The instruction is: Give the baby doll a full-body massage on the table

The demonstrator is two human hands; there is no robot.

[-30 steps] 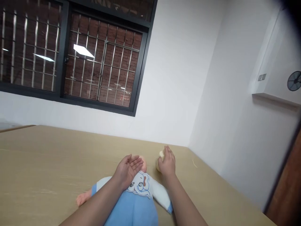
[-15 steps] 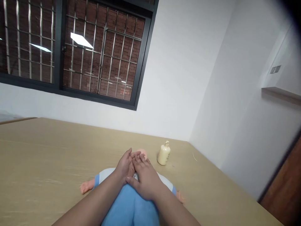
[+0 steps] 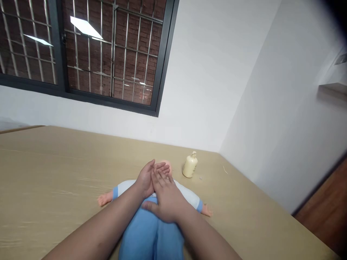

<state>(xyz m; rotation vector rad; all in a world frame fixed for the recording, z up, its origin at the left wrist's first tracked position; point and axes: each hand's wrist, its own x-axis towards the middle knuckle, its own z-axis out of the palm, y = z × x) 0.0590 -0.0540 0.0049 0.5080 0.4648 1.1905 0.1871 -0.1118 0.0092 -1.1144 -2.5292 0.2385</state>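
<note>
A baby doll [image 3: 151,231] in blue trousers and a white top with blue cuffs lies on its back, arms spread, on the table [image 3: 59,173]. Above its body, my left hand [image 3: 148,178] is open, palm turned up and fingers pointing to the right. My right hand [image 3: 168,196] lies palm down across the left palm and fingers, its own fingers stretched out and its thumb apart. Both hands hide most of the doll's head and chest. Nothing shows between the palms.
A pale yellow pump bottle [image 3: 190,165] stands beyond the doll to the right. A thin pale strand [image 3: 225,169] lies farther right near the table edge. White walls [image 3: 206,72] and a barred window [image 3: 114,54] rise behind the table.
The view has tilted down slightly, so the window sits higher. My right hand has slid a little over the left palm, and more of the left fingers shows.
</note>
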